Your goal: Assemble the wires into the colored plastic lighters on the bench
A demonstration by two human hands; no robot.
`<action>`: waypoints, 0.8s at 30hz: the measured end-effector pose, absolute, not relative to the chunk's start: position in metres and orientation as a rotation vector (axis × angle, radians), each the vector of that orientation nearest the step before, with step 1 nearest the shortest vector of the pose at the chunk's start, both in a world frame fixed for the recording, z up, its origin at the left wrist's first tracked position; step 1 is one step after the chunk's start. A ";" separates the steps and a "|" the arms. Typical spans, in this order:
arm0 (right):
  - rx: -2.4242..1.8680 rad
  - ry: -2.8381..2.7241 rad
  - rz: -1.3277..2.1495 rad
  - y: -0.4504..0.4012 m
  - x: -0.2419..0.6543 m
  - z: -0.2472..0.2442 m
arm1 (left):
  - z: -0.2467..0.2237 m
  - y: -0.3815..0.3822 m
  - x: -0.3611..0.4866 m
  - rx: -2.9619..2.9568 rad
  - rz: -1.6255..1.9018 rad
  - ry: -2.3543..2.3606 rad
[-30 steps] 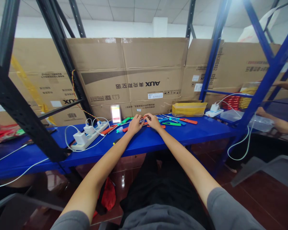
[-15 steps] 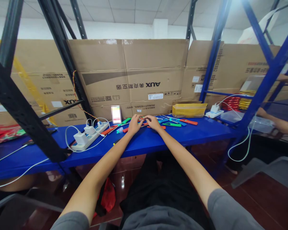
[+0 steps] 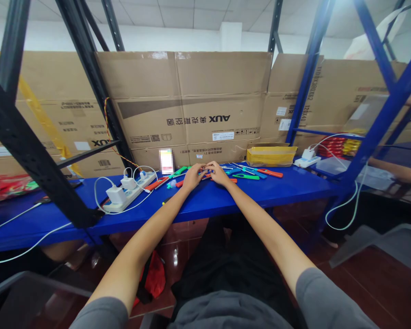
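My left hand (image 3: pixel 193 177) and my right hand (image 3: pixel 216 172) meet over the blue table (image 3: pixel 226 198), fingertips together. Both have their fingers closed round something small that I cannot make out. Right of my hands lie several stick-like tools with coloured handles, among them a green one (image 3: pixel 245 176) and an orange one (image 3: pixel 272 173). On the left are an orange-handled tool (image 3: pixel 156 183), a green one (image 3: pixel 181 171) and a small pale turquoise piece (image 3: pixel 171 184). Some pieces lie partly hidden behind my hands.
A white power strip (image 3: pixel 132 197) with chargers and cables is at the left. An upright phone (image 3: pixel 166 161) leans on the cardboard wall (image 3: pixel 198 73). A yellow box (image 3: pixel 271 156) stands at the back right. Another person's arm (image 3: pixel 397 168) reaches in beyond the blue post.
The view has shifted slightly. My hands stay together in nearly the same place, with small finger movements. At the far right, the other person's hand and a clear container have moved.
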State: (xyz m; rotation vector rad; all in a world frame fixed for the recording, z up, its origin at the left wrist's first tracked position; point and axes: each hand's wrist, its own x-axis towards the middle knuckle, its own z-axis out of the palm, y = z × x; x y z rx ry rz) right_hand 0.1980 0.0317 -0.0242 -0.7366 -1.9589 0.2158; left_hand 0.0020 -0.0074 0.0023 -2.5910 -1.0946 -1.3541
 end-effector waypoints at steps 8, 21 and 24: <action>-0.732 -2.037 0.189 0.022 0.200 -0.021 | 0.006 -0.008 0.002 -2.477 -1.237 -1.067; -0.728 -2.035 0.196 0.016 0.198 -0.018 | 0.010 -0.014 0.004 -2.516 -1.242 -1.053; -0.723 -2.018 0.263 0.022 0.198 -0.018 | 0.008 -0.012 0.004 -2.528 -1.243 -1.057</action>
